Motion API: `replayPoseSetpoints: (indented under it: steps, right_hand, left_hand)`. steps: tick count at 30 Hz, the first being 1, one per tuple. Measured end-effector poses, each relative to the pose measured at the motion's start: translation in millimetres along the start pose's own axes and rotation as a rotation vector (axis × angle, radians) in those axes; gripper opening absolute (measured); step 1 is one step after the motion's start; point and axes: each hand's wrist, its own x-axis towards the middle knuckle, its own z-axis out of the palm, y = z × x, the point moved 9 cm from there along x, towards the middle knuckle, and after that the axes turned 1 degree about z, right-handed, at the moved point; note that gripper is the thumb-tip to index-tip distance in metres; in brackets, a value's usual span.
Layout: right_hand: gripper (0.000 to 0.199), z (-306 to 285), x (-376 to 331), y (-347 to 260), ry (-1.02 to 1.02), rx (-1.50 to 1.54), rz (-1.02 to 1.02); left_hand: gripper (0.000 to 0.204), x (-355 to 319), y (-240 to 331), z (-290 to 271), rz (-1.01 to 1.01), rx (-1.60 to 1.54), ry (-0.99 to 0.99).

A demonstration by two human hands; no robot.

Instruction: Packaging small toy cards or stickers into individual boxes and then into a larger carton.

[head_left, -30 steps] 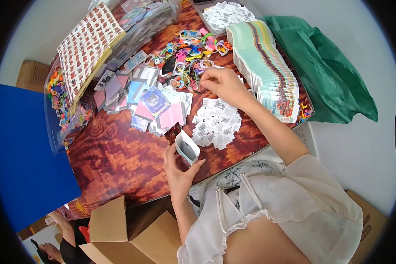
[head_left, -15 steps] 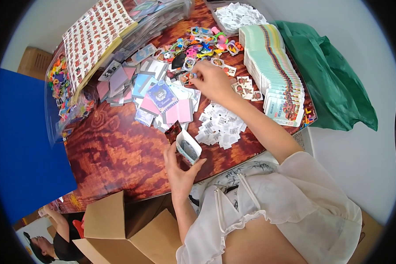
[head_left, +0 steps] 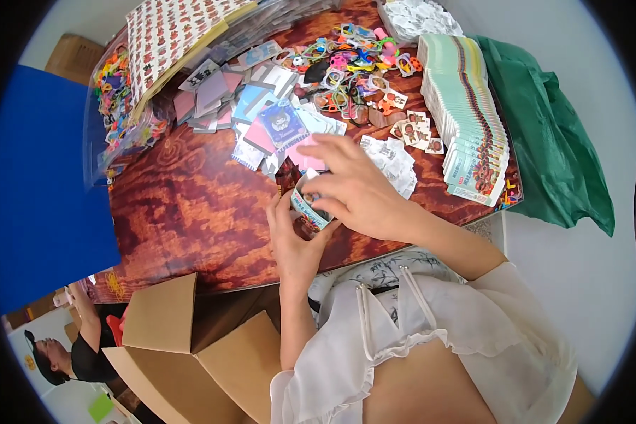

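Observation:
My left hand holds a small open packet upright just above the near edge of the red-brown table. My right hand is over the packet's mouth, fingertips pinched at its top; what it holds is hidden. A heap of small white sachets lies just behind my right hand. Pink and blue flat packets lie beyond the hands.
Several colourful plastic rings are scattered at the back. A long stack of printed cards runs along the right. A green bag lies further right. Patterned sheets sit at back left. An open cardboard box stands below the table. Another person sits at lower left.
My right hand came back from the heap of rings and sachets to the packet held in my left hand. My head moved closer, so the table looks larger.

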Motion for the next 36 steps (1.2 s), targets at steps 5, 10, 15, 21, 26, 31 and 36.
replayPoseSetpoints:
  steps: [5,10,15,21,26,31,36]
  right_hand:
    - [0.040,-15,-7,33,0.068,0.478,0.157]
    - [0.050,32,-19,53,-0.169,0.725,0.529]
    - [0.037,19,-6,47,-0.227,0.696,0.321]
    - [0.010,-30,6,83,0.133,0.729,0.435]
    - [0.009,20,-12,66,0.014,0.641,0.484]
    - [0.005,27,-16,64,0.026,0.518,0.552]
    - [0.008,8,1,21,0.171,0.115,0.200]
  left_hand:
    - [0.080,-8,-5,-6,-0.046,-0.081,0.026]
    - [0.080,-11,-6,10,-0.066,-0.316,-0.192]
    - [0.082,-13,14,17,0.063,-0.309,-0.524]
    - [0.074,-9,4,-1,0.017,-0.077,-0.179]
    - [0.067,-4,-4,-7,-0.050,0.101,-0.065]
    - [0.072,-5,-6,-7,-0.041,0.183,-0.032]
    - [0.072,-2,-2,-7,0.003,0.185,0.037]
